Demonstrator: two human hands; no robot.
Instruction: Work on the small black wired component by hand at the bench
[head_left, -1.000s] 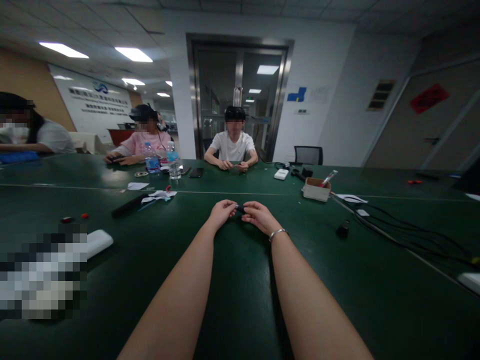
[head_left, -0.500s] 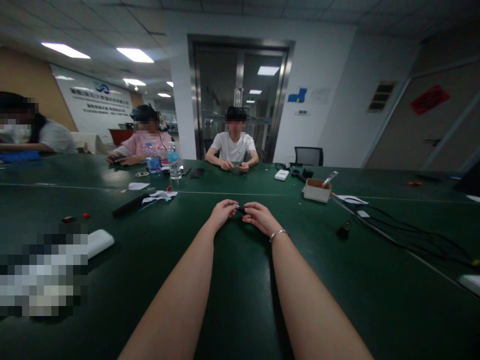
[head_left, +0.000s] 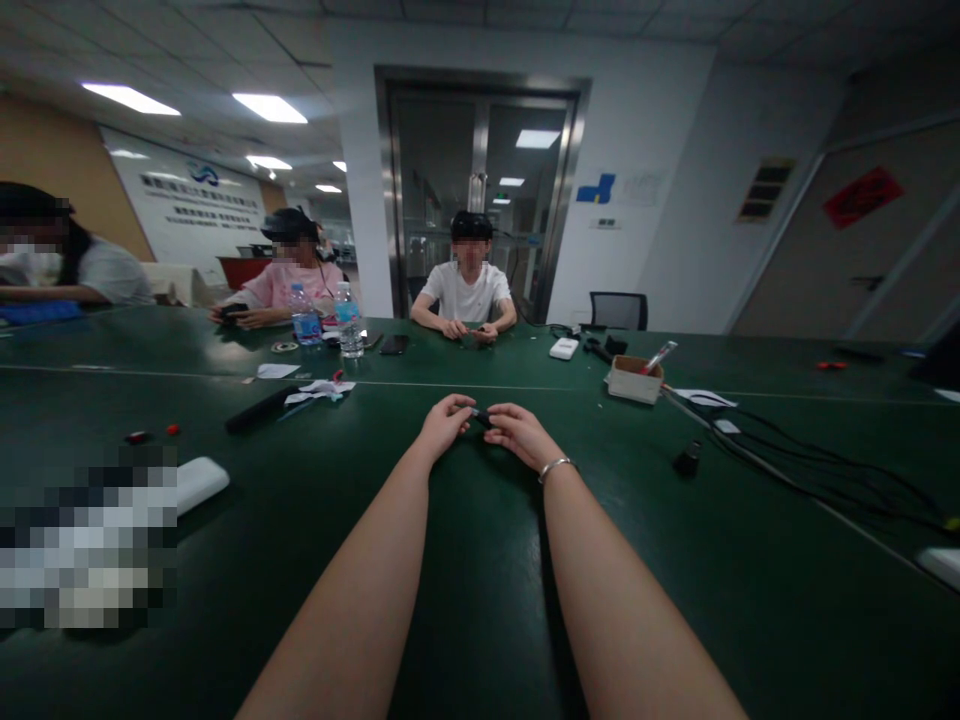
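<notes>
My left hand (head_left: 444, 425) and my right hand (head_left: 519, 432) meet over the middle of the green table (head_left: 480, 560). Between their fingertips is a small dark object (head_left: 481, 417), too small for its kind to be told. My left thumb and fingers pinch its left end, where a lighter bit shows. The right fingers are closed round its other end and partly hide it. A silver bracelet (head_left: 556, 468) circles my right wrist. Off to the right, a small black object with a shiny top (head_left: 688, 459) stands on the table.
Across the table sits a person in a white shirt (head_left: 469, 290); others sit at the left. Two water bottles (head_left: 349, 325), a long black object (head_left: 262, 408), a small box (head_left: 634, 382) holding a pen-like item, a white device (head_left: 564, 348) and black cables (head_left: 817, 460) lie around.
My hands stay almost in place; the left fingers have shifted very slightly against the small dark object. The seated person in pink has raised the dark item in hand a little.
</notes>
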